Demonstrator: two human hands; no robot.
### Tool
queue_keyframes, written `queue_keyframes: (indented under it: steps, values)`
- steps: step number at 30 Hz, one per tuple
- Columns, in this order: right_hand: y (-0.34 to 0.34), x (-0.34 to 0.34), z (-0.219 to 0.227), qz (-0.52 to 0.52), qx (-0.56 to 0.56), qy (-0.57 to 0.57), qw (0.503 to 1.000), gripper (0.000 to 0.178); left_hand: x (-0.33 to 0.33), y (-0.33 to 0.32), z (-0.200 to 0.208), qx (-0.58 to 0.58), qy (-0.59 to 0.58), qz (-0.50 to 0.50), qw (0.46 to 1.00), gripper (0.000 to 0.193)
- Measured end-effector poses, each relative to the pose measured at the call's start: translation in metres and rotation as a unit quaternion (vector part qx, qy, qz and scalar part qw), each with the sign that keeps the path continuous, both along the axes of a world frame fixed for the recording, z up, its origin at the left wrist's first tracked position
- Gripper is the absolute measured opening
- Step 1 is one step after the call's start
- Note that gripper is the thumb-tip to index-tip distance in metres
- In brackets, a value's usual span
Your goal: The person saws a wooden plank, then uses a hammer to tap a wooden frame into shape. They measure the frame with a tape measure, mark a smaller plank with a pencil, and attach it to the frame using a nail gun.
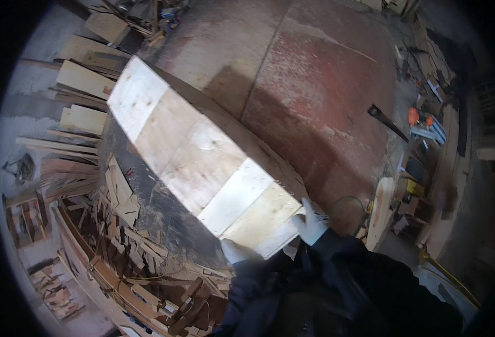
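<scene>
A: Step in hand? Handling the long glued-up plank panel (202, 157), near end held, far end stretching away up-left over the big reddish counter (326, 90).
B: Hands? Both gloved. Left hand (237, 251) under the near corner, right hand (311, 223) clamped on the right edge. Apart, one per side.
A: Surroundings? Offcut pile (118, 224) lower left, handsaw (386, 121) lying on the counter to the right.
B: Next move? Likely needs a steady two-handed grip, panel kept level, clear of the scrap.
</scene>
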State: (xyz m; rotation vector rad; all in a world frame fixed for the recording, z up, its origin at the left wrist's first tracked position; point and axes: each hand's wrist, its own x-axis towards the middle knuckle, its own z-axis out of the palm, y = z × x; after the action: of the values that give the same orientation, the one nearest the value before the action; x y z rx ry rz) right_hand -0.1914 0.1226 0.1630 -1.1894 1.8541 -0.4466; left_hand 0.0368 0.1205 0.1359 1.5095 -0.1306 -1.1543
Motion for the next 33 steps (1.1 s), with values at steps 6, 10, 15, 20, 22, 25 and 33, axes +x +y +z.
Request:
queue_keyframes:
  steps: [6,10,15,20,22,25,33]
  values:
    - [0.011,0.027,0.042,0.050,-0.007,-0.072,0.996,0.070,0.048,0.015,-0.005,0.056,-0.155,-0.010,0.986,0.061]
    - [0.014,0.030,0.046,0.125,-0.066,-0.064,0.988,0.068,0.069,0.030,-0.009,0.020,-0.126,-0.018,0.992,0.062]
    - [0.012,0.024,0.039,0.107,-0.061,-0.088,0.989,0.060,0.080,0.031,-0.017,0.013,-0.113,-0.008,0.993,0.062]
    - [0.009,0.027,0.049,0.084,-0.098,-0.077,0.989,0.055,0.099,0.041,-0.035,0.023,-0.162,-0.013,0.986,0.061]
    - [0.008,0.027,0.050,0.111,-0.044,-0.089,0.989,0.056,0.104,0.044,-0.039,0.033,-0.162,-0.011,0.986,0.061]
    - [0.011,0.028,0.043,0.134,-0.021,-0.098,0.986,0.057,0.105,0.044,-0.038,0.019,-0.150,-0.020,0.988,0.062]
    - [0.024,0.023,-0.004,0.096,-0.067,-0.133,0.984,0.044,0.100,0.031,-0.033,0.071,-0.139,0.005,0.988,0.066]
